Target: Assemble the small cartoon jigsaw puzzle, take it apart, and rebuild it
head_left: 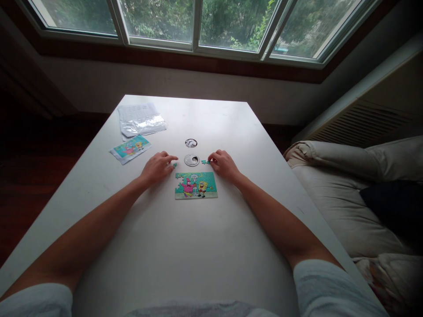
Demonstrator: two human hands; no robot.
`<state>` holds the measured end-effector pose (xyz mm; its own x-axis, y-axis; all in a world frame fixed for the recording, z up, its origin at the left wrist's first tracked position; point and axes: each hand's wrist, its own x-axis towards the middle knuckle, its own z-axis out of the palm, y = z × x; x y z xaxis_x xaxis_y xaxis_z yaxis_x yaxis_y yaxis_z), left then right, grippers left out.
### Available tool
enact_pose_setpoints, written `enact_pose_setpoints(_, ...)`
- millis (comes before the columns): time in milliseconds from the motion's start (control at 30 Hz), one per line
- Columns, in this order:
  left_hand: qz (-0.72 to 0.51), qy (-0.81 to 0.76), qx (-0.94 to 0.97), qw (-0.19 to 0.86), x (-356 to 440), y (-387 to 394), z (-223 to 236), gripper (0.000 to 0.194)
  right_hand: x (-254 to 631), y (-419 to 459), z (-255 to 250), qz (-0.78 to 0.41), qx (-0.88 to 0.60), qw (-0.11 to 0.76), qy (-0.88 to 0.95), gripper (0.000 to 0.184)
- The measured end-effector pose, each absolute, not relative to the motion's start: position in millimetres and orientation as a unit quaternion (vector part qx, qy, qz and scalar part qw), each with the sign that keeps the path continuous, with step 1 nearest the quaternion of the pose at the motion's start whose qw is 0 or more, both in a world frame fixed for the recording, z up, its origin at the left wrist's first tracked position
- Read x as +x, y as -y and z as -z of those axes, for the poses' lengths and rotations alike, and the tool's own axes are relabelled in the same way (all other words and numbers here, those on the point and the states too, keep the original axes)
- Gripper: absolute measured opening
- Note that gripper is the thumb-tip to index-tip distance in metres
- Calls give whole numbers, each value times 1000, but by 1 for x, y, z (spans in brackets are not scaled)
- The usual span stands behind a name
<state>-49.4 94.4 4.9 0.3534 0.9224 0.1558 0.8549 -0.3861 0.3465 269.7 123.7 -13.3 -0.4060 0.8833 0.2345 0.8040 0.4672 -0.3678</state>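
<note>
A jigsaw puzzle (195,186) with cartoon figures on a teal ground lies flat on the white table, with gaps along its upper left edge. My left hand (158,165) is up and to the left of it, index finger stretched out. A small teal puzzle piece (175,164) sits by that hand's thumb; whether the thumb touches it I cannot tell. Up and to the right of the puzzle, my right hand (223,164) has its thumb and fingertips closed at a teal puzzle piece (208,162). Another loose piece (204,162) lies just left of those fingertips.
A round grommet cap (191,160) and a round table hole (191,143) lie beyond the puzzle. At the left are a printed picture sheet (131,149) and a clear plastic bag with papers (141,119). A cushioned sofa (330,193) stands along the table's right side.
</note>
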Motion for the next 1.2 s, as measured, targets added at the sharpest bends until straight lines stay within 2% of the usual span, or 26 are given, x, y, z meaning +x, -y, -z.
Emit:
enact_pose_setpoints(400,-149,-536,823,113,-45,-89,-16,23,270,-126,18,-94,-504,205,834,15)
enact_pose_setpoints(667,-192,-576,765,215,-43,-88,-20,16,270,-124,16,-100,-500,210,834,12)
enact_pose_setpoints(933,-257,-547,723,334,-38,-88,-18,19,271,-126,17,-99,-503,211,833,12)
enact_pose_setpoints(1100,-244,-525,734,355,-32,-81,-22,29,269,-124,13,-101,-505,205,832,12)
enact_pose_setpoints(1200,-239,-515,753,332,-29,-77,-25,32,269,-122,11,-101,-506,205,832,12)
